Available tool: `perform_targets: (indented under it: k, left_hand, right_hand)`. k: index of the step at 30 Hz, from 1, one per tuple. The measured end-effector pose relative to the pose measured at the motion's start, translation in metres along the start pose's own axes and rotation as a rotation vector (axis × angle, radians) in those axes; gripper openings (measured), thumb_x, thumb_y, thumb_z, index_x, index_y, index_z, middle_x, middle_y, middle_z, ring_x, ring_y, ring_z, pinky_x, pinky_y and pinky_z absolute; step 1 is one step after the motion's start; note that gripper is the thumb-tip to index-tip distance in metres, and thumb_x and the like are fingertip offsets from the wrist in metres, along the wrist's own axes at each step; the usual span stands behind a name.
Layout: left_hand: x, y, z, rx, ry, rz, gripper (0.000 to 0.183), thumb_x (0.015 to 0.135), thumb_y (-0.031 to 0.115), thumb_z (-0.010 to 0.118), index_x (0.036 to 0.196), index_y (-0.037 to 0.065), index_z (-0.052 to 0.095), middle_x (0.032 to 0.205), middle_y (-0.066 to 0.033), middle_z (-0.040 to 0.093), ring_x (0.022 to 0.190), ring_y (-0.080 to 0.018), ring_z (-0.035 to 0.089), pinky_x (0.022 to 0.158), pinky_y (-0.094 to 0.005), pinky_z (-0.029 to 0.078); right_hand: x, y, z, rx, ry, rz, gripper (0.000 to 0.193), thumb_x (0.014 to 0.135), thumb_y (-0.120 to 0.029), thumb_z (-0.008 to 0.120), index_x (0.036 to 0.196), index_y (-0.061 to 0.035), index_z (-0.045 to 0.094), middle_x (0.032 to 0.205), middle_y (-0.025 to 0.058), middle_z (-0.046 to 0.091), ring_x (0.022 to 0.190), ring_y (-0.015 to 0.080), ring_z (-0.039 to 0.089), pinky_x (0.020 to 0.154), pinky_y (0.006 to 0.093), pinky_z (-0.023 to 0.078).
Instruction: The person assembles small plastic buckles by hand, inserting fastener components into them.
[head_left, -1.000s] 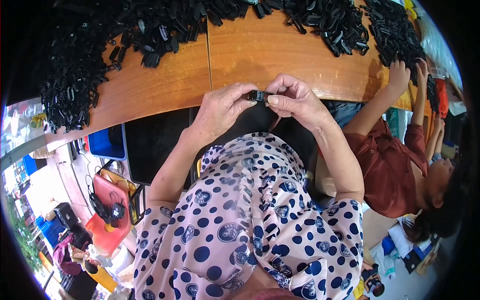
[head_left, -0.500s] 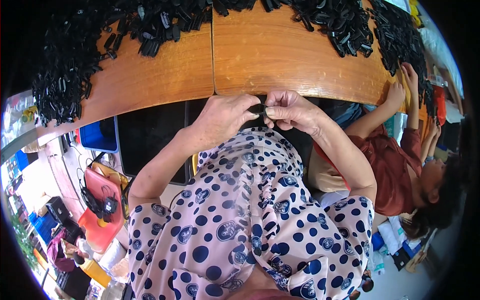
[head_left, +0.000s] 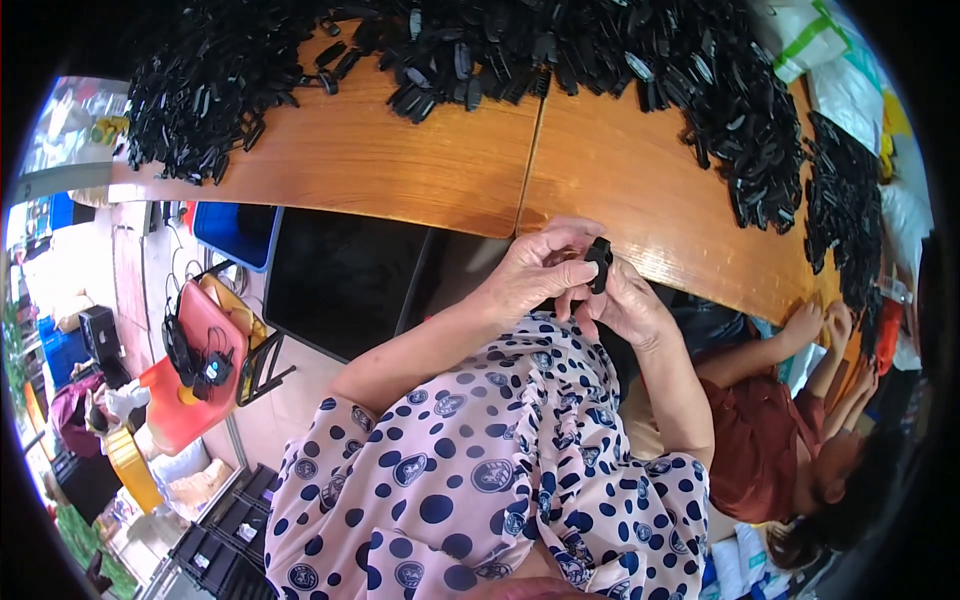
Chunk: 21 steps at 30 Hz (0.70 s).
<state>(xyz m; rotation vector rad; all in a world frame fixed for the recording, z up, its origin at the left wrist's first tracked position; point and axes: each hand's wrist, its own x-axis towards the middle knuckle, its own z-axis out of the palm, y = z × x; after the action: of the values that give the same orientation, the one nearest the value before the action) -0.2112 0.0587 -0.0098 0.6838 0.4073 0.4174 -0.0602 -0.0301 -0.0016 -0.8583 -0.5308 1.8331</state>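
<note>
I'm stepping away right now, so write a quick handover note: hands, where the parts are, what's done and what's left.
Left hand and right hand: both pinch one small black plastic part at the wooden table's near edge.
Parts: a big heap of black plastic pieces runs along the table's far side and right end.
Done: cannot tell; no finished pile stands apart.
Left: the heap looks large.
A co-worker's hands work at the right.

We note a wooden table point(head_left: 420, 165) made of two orange-brown panels meeting at a dark seam. Heaps of small black plastic parts point(head_left: 560, 50) lie along its far edge and curve down its right side. The near strip of wood is bare.
</note>
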Motion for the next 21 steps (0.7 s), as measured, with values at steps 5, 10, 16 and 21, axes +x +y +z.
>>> perform_targets:
  k: [5,10,16,21]
  left_hand:
    - [0.004,0.017,0.003,0.103,0.015,0.007,0.025,0.090,0.010,0.054,0.114,0.000,0.056,0.099,-0.0062,0.057,0.068,-0.0087,0.055,0.059,-0.0207,0.049]
    - [0.010,0.049,-0.011,0.514,0.323,0.182,0.013,0.090,0.004,0.046,0.096,0.001,0.058,0.107,-0.0110,0.061,0.093,-0.0143,0.057,0.083,-0.0282,0.045]
    - [-0.008,0.131,-0.135,0.753,0.707,0.476,0.012,0.087,0.000,0.051,0.098,0.003,0.056,0.084,-0.0042,0.061,0.073,-0.0106,0.056,0.064,-0.0234,0.044]
    - [0.030,0.149,-0.213,1.314,0.786,0.543,0.018,0.085,0.014,0.059,0.100,0.005,0.062,0.083,-0.0076,0.065,0.076,-0.0176,0.062,0.068,-0.0283,0.048]
  right_hand:
    - [0.011,0.002,0.006,-0.100,0.168,-0.029,0.046,0.092,-0.047,0.047,0.098,-0.0026,0.058,0.079,0.0090,0.062,0.068,0.0155,0.060,0.054,0.0233,0.047]
    - [0.017,-0.039,0.000,-0.512,0.170,-0.055,0.045,0.086,-0.042,0.061,0.109,-0.0034,0.057,0.094,0.0085,0.062,0.080,0.0178,0.061,0.061,0.0274,0.048]
    - [0.017,-0.112,-0.106,-1.971,1.013,-0.428,0.029,0.084,-0.026,0.062,0.101,-0.0032,0.056,0.097,0.0184,0.060,0.086,0.0374,0.059,0.068,0.0433,0.049]
    - [0.018,-0.120,-0.133,-2.115,1.048,-0.215,0.023,0.086,-0.022,0.059,0.102,-0.0070,0.052,0.095,0.0162,0.059,0.080,0.0378,0.060,0.065,0.0449,0.049]
